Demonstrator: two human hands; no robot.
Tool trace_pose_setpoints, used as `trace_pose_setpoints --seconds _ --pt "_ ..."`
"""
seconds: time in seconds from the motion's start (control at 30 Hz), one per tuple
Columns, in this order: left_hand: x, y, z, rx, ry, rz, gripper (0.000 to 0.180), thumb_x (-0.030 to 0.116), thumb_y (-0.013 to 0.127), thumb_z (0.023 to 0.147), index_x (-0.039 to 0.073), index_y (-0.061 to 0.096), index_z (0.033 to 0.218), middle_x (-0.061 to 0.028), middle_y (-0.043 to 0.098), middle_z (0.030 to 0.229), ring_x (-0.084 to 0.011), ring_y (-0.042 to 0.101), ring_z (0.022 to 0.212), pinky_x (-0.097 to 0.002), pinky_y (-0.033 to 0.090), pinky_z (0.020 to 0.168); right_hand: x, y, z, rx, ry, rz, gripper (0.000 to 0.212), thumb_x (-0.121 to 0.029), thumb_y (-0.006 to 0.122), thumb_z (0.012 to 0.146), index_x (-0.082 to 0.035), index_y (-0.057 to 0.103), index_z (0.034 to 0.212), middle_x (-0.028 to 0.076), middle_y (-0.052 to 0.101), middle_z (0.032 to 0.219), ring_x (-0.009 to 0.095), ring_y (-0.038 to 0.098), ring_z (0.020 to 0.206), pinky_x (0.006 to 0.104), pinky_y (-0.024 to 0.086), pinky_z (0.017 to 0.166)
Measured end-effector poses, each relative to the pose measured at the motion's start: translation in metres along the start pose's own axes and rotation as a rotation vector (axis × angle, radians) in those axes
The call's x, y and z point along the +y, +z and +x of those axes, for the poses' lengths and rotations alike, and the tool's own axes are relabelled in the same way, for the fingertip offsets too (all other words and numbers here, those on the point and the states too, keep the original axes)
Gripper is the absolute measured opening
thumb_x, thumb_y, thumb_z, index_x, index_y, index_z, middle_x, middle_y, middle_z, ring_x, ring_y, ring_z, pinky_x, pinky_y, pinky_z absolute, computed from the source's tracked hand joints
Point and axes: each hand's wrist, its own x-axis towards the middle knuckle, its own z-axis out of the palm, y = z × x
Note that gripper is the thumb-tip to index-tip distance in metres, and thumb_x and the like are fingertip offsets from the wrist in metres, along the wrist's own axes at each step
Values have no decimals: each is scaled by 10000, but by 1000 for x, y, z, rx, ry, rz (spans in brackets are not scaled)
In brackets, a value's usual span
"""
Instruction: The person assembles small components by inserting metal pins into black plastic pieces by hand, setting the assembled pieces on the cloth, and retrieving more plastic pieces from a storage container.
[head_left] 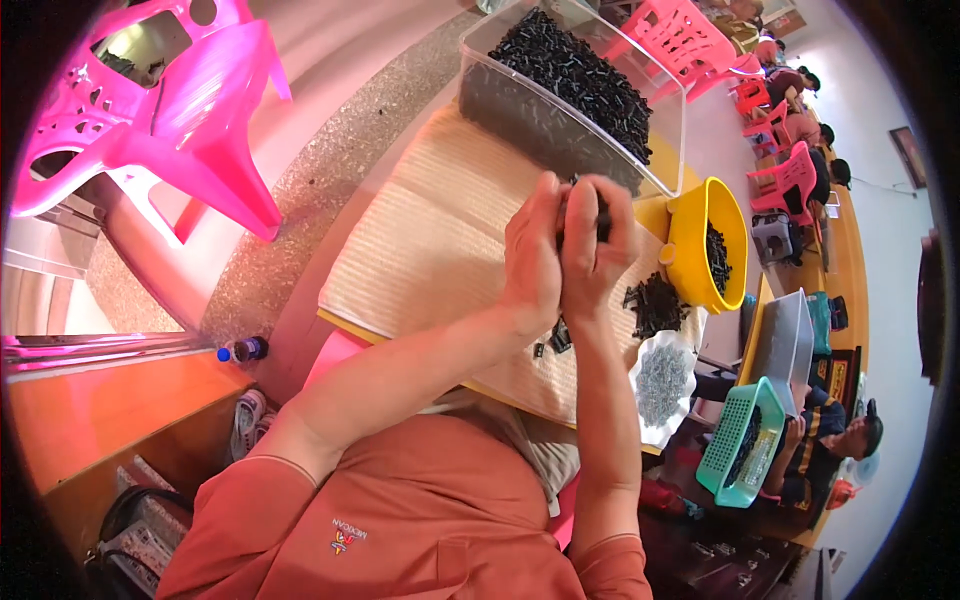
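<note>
My left hand and my right hand are cupped against each other above the padded cloth on the table. Dark bits show between the fingers, like the small black tube-shaped parts lying around, though the palms hide most of them. Just beyond the hands stands a clear plastic bin, heaped with black parts. A loose pile of the same parts lies to the right of my right hand, and a few more black pieces rest on the cloth below my wrists.
At the right edge are a yellow basket holding black parts and a white wavy-edged dish of tiny clear or silvery pieces. Farther right, a person sits near a green basket. A pink chair stands left, a bottle nearby.
</note>
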Motion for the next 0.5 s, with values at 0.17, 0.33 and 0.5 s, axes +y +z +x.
trace_pose_setpoints --seconds 0.17,0.33,0.5 --pt "-20 -24 -10 14 -20 105 421 397 478 1034 52 662 880 6 604 803 -81 521 718 -246 451 656 24 -8 -38 87 117 76 119 -150 625 946 -31 621 945 45 590 777 112 519 681 269 427 609" --pt "-26 -37 -5 66 -8 130 403 358 489 1029 44 647 831 2 591 786 -85 508 729 -241 440 669 24 -7 -52 11 81 129 75 -109 621 943 -34 616 940 63 589 877 144 543 803 281 434 701" --pt "-23 -47 -6 21 109 358 427 363 477 1030 20 650 845 -27 620 805 -110 545 775 -255 452 726 29 -12 -55 -18 -14 100 87 -96 645 918 -24 629 965 91 614 909 184 572 815 295 456 736"
